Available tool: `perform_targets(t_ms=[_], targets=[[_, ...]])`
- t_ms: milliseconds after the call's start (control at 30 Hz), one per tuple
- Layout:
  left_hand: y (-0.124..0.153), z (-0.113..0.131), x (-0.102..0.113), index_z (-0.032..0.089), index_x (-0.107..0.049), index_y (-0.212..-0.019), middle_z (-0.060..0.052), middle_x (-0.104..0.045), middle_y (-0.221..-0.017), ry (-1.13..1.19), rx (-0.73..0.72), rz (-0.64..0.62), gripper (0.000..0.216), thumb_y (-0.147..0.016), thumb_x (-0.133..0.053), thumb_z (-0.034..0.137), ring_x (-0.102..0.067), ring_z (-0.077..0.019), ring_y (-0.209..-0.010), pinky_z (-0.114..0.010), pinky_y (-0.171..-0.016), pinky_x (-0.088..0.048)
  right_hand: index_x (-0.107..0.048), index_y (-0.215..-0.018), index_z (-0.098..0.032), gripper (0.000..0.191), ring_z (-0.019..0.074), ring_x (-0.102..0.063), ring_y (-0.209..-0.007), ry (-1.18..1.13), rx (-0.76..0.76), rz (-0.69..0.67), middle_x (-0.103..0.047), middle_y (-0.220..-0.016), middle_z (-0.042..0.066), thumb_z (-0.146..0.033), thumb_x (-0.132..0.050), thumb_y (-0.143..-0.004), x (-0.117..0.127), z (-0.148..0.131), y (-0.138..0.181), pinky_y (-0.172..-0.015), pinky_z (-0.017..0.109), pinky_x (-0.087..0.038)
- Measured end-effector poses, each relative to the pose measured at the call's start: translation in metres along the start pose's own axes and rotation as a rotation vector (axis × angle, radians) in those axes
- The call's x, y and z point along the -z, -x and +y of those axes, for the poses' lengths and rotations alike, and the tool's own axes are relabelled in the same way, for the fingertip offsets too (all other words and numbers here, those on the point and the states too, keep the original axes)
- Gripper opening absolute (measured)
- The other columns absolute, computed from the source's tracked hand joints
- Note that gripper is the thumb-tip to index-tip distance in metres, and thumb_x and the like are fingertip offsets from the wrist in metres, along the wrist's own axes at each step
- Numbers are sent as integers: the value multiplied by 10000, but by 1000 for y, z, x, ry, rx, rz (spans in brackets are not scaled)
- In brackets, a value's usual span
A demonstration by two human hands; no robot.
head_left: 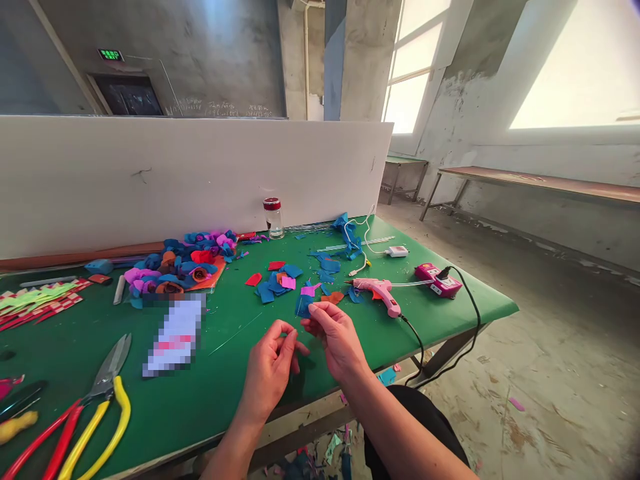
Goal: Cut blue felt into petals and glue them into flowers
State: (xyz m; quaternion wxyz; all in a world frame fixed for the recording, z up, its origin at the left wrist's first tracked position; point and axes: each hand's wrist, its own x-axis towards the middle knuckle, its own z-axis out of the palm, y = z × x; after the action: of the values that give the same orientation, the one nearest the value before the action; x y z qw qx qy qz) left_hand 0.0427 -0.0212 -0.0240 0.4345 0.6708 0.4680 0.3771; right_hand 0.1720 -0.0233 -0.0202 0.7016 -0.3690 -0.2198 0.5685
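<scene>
My right hand (336, 337) pinches a small blue crepe-paper piece (303, 306) between thumb and fingers, just above the table's front part. Close beside it, my left hand (274, 357) is closed, thumb against the curled fingers; whatever it may hold is hidden. Beyond the hands lie loose blue paper pieces (270, 289), a pink piece (288, 283) and a red piece (253, 279). A pink hot glue gun (377, 291) rests to the right of my right hand, a glue stick reaching out from its back. To the left is a heap of paper roses (180, 267) in blue, purple and brown.
Large shears (100, 393) with red and yellow handles lie at the front left of the green table (225, 393). A jar (273, 220) stands against the white board (200, 173). A magenta power socket (439, 280) and black cable (477, 313) are at right.
</scene>
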Motion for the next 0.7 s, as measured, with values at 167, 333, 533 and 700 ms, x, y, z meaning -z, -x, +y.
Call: perform_targets(t_ms=[167,333,533,700], targets=[[1,-1,-1,226,-504,-812,-8,-718,-716,11,2,-6,301,-865,-487,522,-515,-104,-448,-226,-493,-392,-665,-693,-183,278,106,-588,-619,7,-3,-17,-604,-648,-28,-374,-834,-580,0,1,1,-669,234,-467],[3,2,-1,225,-492,-799,0,-705,-674,54,35,-3,305,-860,-492,524,-495,-99,-415,-217,-450,-361,-656,-716,-184,292,117,-592,-619,-30,-20,-22,-599,-653,-21,-396,-821,-602,-3,-2,3,-661,243,-481],[4,-1,-8,230,-498,-786,14,-691,-661,91,42,-2,340,-837,-504,565,-500,-103,-410,-223,-453,-375,-628,-848,-193,401,112,-589,-667,4,-9,-64,-643,-751,-20,-248,-857,-523,-5,4,5,-644,223,-470],[4,-4,-5,229,-529,-844,-3,-702,-700,87,81,-41,369,-824,-507,597,-581,-137,-472,-236,-474,-417,-612,-840,-194,390,101,-590,-634,-22,-17,-68,-647,-721,-32,-212,-846,-529,-1,6,3,-621,215,-466]])
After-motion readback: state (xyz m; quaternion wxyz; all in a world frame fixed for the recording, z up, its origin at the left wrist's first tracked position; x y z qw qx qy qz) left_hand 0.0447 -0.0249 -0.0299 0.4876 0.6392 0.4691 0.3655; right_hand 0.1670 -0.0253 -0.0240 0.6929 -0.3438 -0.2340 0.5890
